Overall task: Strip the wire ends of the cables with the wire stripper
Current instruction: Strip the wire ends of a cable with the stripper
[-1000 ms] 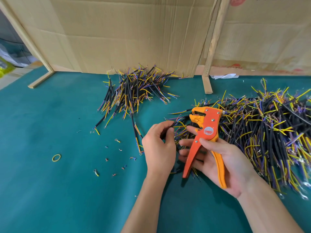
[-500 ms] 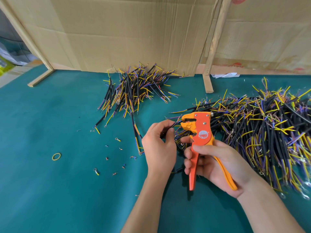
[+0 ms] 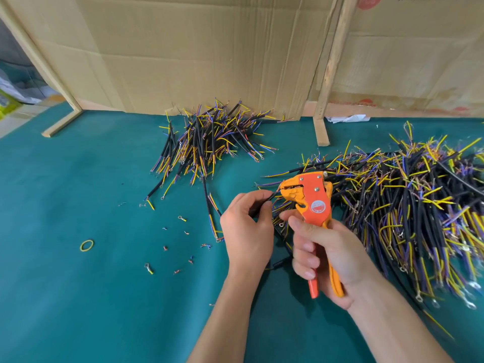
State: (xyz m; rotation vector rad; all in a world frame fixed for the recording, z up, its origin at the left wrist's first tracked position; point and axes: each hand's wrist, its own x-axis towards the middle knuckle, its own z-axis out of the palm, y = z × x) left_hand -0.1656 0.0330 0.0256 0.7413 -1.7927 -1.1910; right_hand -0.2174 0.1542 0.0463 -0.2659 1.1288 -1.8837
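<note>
My right hand (image 3: 330, 255) grips the handles of the orange wire stripper (image 3: 313, 203), squeezed close together, with its head pointing up and left. My left hand (image 3: 247, 226) pinches a short black cable (image 3: 271, 198) between thumb and fingers; the cable's end sits in the stripper's yellow jaws. A large heap of black cables with yellow and purple wires (image 3: 408, 205) lies to the right. A smaller pile of the same cables (image 3: 209, 142) lies farther back in the middle.
The green table mat (image 3: 78, 297) carries scattered insulation bits and ring terminals (image 3: 180, 218) and a yellow rubber band (image 3: 86, 245). A cardboard wall (image 3: 196, 48) with wooden posts (image 3: 320, 127) closes the back.
The stripper has swung left to the cable end, and its handles have closed from wide apart to nearly together. My left hand kept holding the cable in place.
</note>
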